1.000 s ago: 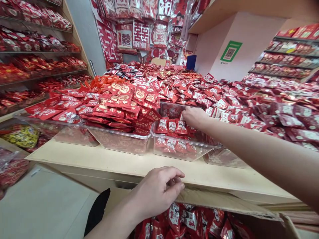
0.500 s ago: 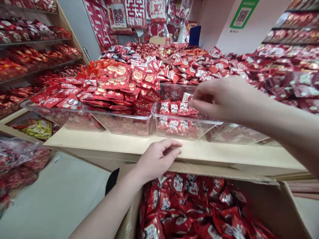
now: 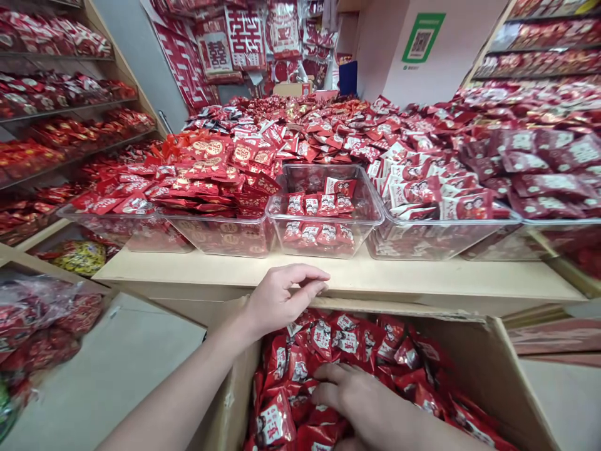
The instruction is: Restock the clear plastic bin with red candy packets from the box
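Note:
My left hand (image 3: 287, 294) hovers over the near edge of the box, in front of the wooden shelf, thumb and index fingertips close together; whether something small is between them is too small to tell. My right hand (image 3: 354, 398) reaches into the cardboard box (image 3: 509, 369), its bent fingers touching the red packets (image 3: 322, 335) there, with some fingertips hidden among them. Beyond, a clear plastic bin (image 3: 323, 219) holds rows of small red packets (image 3: 319, 203) with white labels, its back part lower filled than the bins beside it.
Full bins of red packets (image 3: 220, 163) and white-red packets (image 3: 422, 188) flank the clear bin on the wooden shelf (image 3: 216, 269). Shelving (image 3: 61, 113) stands at left. A white box top (image 3: 126, 369) lies low at left, beside bagged packets (image 3: 42, 313).
My right hand has moved from above the clear bin down into the cardboard box. My left hand keeps nearly the same pose. The view has shifted, showing more bins at right.

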